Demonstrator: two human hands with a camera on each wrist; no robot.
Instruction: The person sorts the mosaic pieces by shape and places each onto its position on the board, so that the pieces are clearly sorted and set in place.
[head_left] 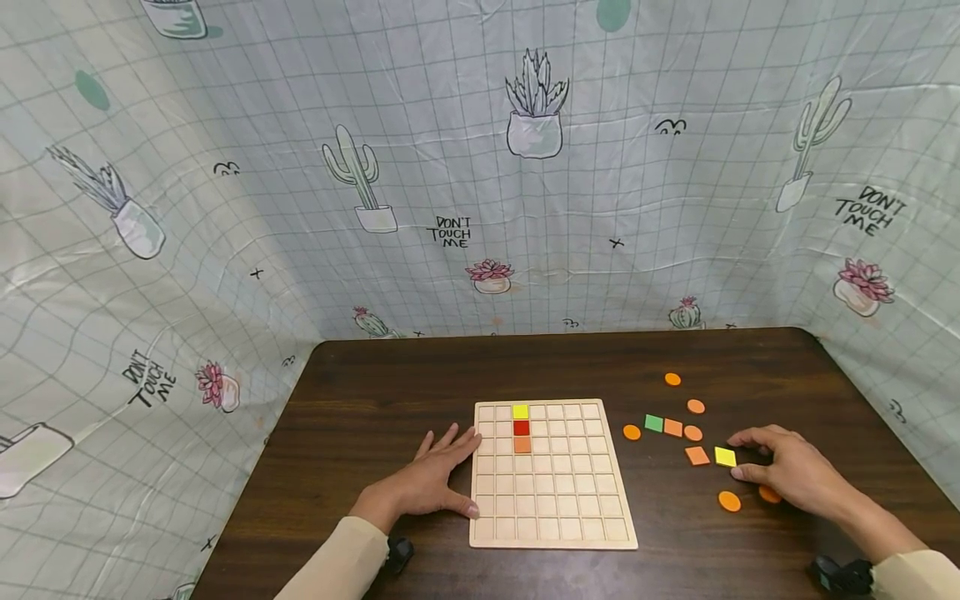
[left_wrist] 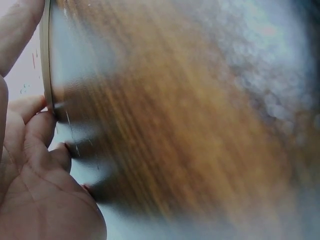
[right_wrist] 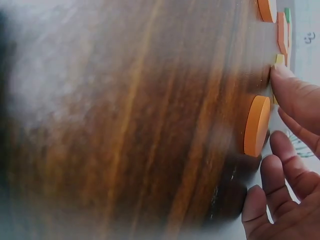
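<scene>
A pale wooden grid board (head_left: 555, 483) lies mid-table. In its third column, a yellow square tile (head_left: 521, 412), a red one (head_left: 522, 427) and an orange one (head_left: 522, 445) stand one below another from the top row. My left hand (head_left: 431, 479) rests at the board's left edge, fingers spread, with fingertips and thumb at the rim. To the right of the board, my right hand (head_left: 795, 467) pinches a loose yellow square tile (head_left: 725, 457) at its side between thumb and index finger. The right wrist view shows the thumb (right_wrist: 297, 100) against that tile's edge.
Around the right hand lie a green square tile (head_left: 654, 423), orange square tiles (head_left: 697, 456) and several orange discs (head_left: 729, 501). One disc (head_left: 769, 494) is partly under the hand. A patterned cloth (head_left: 480, 167) hangs behind and beside the dark wooden table (head_left: 360, 400).
</scene>
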